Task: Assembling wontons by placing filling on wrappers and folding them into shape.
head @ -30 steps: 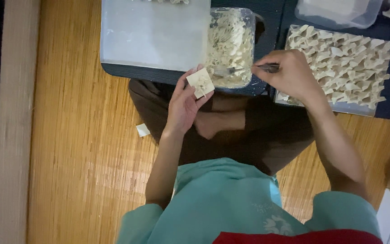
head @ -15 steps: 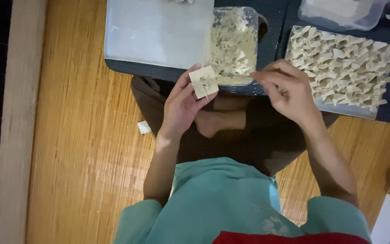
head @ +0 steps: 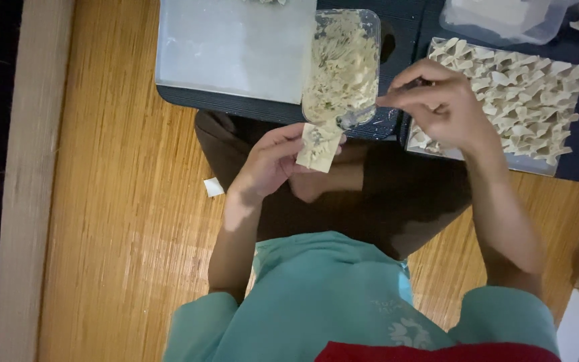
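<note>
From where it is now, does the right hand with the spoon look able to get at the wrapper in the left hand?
Probably yes. The right hand holds the spoon with its bowl just above the wrapper lying on the left hand, and nothing sits between them.

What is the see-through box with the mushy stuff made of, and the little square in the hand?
The box looks like clear, glossy plastic: its filling shows through the walls. The square wrapper in the left hand seems to be thin, pale, matte dough, since it bends limply.
</note>
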